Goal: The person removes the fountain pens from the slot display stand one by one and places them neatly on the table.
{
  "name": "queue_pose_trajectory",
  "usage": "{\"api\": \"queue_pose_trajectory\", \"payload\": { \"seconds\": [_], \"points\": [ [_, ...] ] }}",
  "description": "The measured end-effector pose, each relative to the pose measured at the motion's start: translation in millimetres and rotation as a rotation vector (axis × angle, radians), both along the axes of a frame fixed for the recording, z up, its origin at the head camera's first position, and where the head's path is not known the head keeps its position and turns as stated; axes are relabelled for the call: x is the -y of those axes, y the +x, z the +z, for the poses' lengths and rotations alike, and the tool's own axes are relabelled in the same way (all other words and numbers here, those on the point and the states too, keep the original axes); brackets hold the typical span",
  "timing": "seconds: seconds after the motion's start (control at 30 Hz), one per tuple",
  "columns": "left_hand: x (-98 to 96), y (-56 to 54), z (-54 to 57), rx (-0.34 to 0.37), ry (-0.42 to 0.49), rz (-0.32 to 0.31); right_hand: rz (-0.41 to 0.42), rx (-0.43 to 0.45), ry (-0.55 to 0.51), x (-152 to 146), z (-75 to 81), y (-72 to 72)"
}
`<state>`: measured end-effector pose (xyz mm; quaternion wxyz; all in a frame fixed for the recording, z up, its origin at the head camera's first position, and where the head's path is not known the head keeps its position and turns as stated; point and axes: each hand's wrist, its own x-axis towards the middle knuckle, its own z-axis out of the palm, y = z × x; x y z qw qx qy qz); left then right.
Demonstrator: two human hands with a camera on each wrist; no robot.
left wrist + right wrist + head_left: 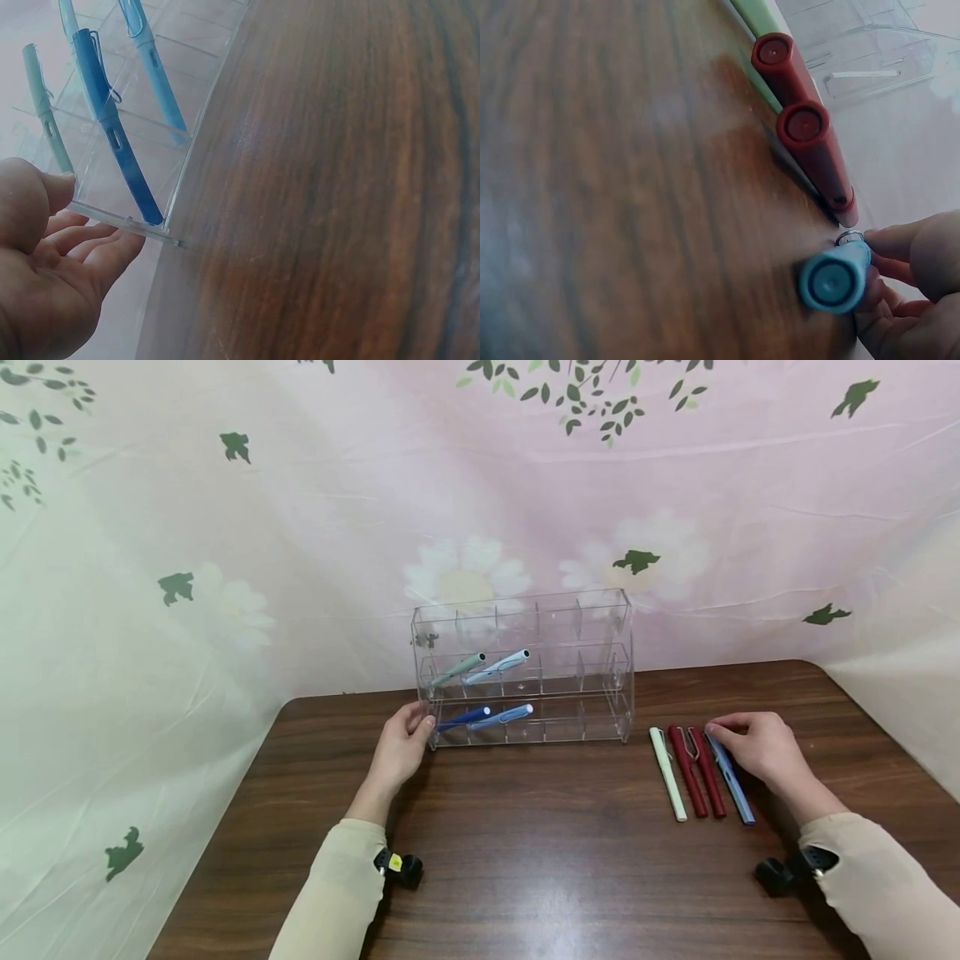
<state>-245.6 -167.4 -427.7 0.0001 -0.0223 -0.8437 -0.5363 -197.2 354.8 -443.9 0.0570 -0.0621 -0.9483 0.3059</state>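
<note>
My left hand (397, 747) holds the left end of a clear acrylic pen rack (628, 672); in the left wrist view, thumb and fingers lie on either side of its side panel. A dark blue pen (124, 154) and a lighter blue pen (501, 717) lean in the rack's bottom tier. Above them are a green pen (459, 668) and a pale blue pen (497, 667). On the right of the table, my right hand (761, 747) pinches the upper end of a blue pen (733, 781), whose round end faces the right wrist view.
Left of that blue pen, two dark red pens (688, 772) and a pale green pen (667, 774) lie side by side on the brown wooden table (525, 835). A floral cloth (337, 543) hangs behind the table and along its sides.
</note>
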Motion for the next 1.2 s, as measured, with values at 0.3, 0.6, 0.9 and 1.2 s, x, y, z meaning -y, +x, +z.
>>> {"api": "queue_pose_trajectory", "payload": {
  "seconds": [0.3, 0.6, 0.9, 1.2],
  "points": [
    [0.2, 1.3, 0.3, -0.005, 0.005, -0.003, -0.022, 0.022, 0.011, 2, 4.2, 2.4],
    [0.2, 1.4, -0.7, -0.014, 0.009, 0.0, 0.003, -0.032, -0.019, 4, 16.8, 9.6],
    [-0.6, 0.5, -1.6, -0.025, 0.009, 0.0, 0.003, -0.076, -0.092, 18, 25.0, 14.0],
    [-0.8, 0.9, -0.9, -0.026, 0.013, 0.004, -0.015, -0.1, -0.153, 30, 32.7, 14.3]
  ]
}}
